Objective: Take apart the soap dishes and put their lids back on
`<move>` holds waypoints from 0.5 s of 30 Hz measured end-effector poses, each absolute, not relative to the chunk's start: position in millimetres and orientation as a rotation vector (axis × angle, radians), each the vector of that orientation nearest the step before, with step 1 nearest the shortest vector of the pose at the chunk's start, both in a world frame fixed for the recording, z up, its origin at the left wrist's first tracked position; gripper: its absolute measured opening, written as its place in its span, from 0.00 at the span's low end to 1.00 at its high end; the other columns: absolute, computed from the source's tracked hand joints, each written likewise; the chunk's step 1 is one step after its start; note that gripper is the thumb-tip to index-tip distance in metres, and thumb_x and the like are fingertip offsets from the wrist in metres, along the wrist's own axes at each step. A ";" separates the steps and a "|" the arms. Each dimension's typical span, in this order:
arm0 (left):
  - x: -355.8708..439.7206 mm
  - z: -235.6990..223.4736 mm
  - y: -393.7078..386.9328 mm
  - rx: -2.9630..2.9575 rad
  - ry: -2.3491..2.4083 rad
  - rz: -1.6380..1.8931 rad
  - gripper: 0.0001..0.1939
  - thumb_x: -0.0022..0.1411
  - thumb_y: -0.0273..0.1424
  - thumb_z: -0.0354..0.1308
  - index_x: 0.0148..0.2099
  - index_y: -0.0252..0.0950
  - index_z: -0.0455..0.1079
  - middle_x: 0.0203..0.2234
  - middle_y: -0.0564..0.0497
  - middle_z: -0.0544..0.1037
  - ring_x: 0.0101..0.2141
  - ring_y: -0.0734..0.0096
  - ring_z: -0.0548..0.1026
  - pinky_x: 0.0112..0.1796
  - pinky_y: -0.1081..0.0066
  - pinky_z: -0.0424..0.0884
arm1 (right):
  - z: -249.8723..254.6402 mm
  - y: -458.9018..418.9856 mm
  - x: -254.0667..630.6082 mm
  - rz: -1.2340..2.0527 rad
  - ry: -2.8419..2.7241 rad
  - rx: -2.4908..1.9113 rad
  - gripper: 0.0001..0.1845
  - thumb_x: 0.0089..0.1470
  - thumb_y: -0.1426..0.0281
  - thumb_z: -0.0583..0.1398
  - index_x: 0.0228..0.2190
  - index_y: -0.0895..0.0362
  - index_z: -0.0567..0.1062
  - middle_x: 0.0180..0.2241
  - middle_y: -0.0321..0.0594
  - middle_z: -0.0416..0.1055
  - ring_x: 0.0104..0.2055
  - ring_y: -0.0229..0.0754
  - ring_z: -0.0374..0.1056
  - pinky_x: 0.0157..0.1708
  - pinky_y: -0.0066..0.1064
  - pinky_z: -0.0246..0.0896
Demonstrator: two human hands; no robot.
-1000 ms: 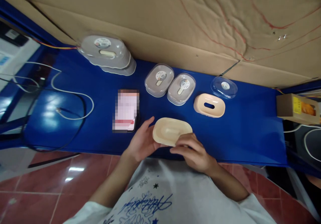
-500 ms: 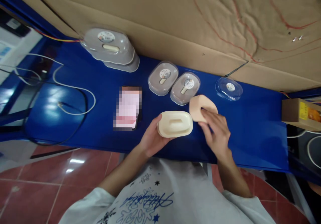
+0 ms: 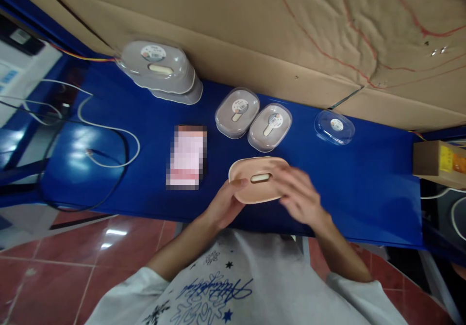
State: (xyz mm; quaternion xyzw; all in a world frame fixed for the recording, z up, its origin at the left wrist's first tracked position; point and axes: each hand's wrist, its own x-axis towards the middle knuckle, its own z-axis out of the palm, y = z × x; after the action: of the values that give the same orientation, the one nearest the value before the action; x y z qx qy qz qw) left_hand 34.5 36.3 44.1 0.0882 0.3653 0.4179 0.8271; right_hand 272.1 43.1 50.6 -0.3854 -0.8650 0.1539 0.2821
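Observation:
A peach oval tray with a central slot [image 3: 251,190] lies over the cream base, which shows pale through the slot and is otherwise hidden; together they look like a soap dish. My left hand [image 3: 226,200] is closed around its left end, thumb on top of the peach tray. At the right end is my right hand [image 3: 300,194], fingers over the top and thumb low at the edge, slightly blurred. Just beyond stand two grey boxes with clear lids, a right one [image 3: 267,133] and a left one [image 3: 233,119], each with a round label.
Stacked grey lidded boxes [image 3: 178,80] stand at the back left of the blue table [image 3: 364,189]. A phone [image 3: 187,157] with a blurred screen lies left of my hands, near a white cable [image 3: 136,145]. A clear lid [image 3: 324,132] rests at the back right.
The peach tray has moved left in my right hand and now covers the cream base. My left hand's thumb has come onto the tray. The boxes and phone have stayed put.

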 end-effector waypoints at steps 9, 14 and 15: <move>34.8 41.6 29.2 0.314 0.868 0.943 0.38 0.56 0.38 0.76 0.67 0.44 0.71 0.58 0.46 0.82 0.57 0.48 0.79 0.54 0.60 0.75 | 58.4 75.4 302.4 0.667 -2.157 -1.464 0.29 0.76 0.55 0.52 0.71 0.48 0.64 0.72 0.47 0.64 0.74 0.54 0.62 0.71 0.55 0.62; 32.0 36.1 20.5 0.625 0.907 1.012 0.32 0.57 0.43 0.77 0.62 0.44 0.75 0.55 0.47 0.82 0.53 0.53 0.80 0.50 0.64 0.74 | 63.3 52.9 261.1 0.854 -2.075 -1.340 0.26 0.74 0.59 0.57 0.69 0.48 0.67 0.64 0.46 0.75 0.64 0.50 0.74 0.63 0.44 0.72; 31.5 34.5 19.3 0.683 0.926 1.015 0.30 0.58 0.43 0.76 0.60 0.43 0.77 0.52 0.47 0.83 0.51 0.54 0.80 0.49 0.65 0.74 | 63.3 51.3 256.5 0.812 -2.060 -1.343 0.24 0.73 0.60 0.58 0.66 0.48 0.70 0.62 0.45 0.76 0.62 0.50 0.75 0.62 0.43 0.72</move>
State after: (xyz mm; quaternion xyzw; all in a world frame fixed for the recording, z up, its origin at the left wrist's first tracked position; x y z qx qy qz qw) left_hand 31.5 19.3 34.5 0.3090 0.4191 0.4590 0.7199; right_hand 256.5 51.3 63.3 -0.4990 -0.7653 0.3018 0.2724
